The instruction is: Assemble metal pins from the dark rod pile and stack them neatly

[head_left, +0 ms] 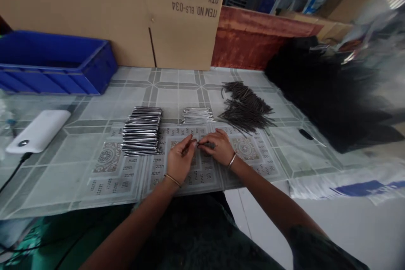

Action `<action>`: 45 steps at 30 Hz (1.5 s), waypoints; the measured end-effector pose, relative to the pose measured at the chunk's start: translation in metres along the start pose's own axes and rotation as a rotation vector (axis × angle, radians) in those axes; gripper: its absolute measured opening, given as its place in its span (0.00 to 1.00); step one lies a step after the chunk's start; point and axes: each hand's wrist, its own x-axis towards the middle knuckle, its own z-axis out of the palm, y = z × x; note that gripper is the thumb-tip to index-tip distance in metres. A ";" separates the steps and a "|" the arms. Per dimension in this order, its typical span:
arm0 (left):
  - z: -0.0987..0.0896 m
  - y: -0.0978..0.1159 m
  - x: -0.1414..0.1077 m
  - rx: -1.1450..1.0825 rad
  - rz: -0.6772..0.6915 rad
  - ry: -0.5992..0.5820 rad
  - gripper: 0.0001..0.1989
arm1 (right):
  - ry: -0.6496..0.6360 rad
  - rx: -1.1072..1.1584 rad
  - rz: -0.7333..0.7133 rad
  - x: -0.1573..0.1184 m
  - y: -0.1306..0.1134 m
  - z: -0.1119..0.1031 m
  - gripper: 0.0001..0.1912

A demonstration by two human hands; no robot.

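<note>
My left hand point(181, 161) and my right hand point(221, 147) meet over the patterned table cover, both closed in a pinch with fingertips close together. A short dark stick point(211, 145) shows in my right fingers. What my left fingertips pinch is too small and hidden to make out. Left of my hands lies a neat stack of thin dark-and-silver rods point(142, 131). Just beyond them is a smaller row of thin silver rods point(197, 115). To the right, a loose pile of thin dark sticks point(248, 109) spreads over the cover.
A blue plastic crate point(95, 67) stands at the back left, near a white power bank point(39, 130) with a black cable. Behind the table rises a cardboard sheet point(183, 42). A black heap point(322, 88) and a small black-handled tool point(305, 134) lie right.
</note>
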 end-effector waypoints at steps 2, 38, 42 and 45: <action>0.000 0.004 -0.009 -0.110 -0.002 0.074 0.21 | -0.027 0.015 -0.047 0.007 -0.019 0.009 0.04; -0.018 0.011 0.060 1.232 0.365 -0.200 0.24 | 0.107 -0.526 0.494 -0.026 0.082 -0.046 0.11; -0.019 0.017 0.074 1.371 0.427 -0.215 0.21 | 0.093 -0.355 0.542 -0.016 0.104 -0.055 0.10; -0.023 0.019 0.080 1.405 0.488 -0.262 0.19 | 0.029 -0.335 0.538 -0.009 0.113 -0.066 0.06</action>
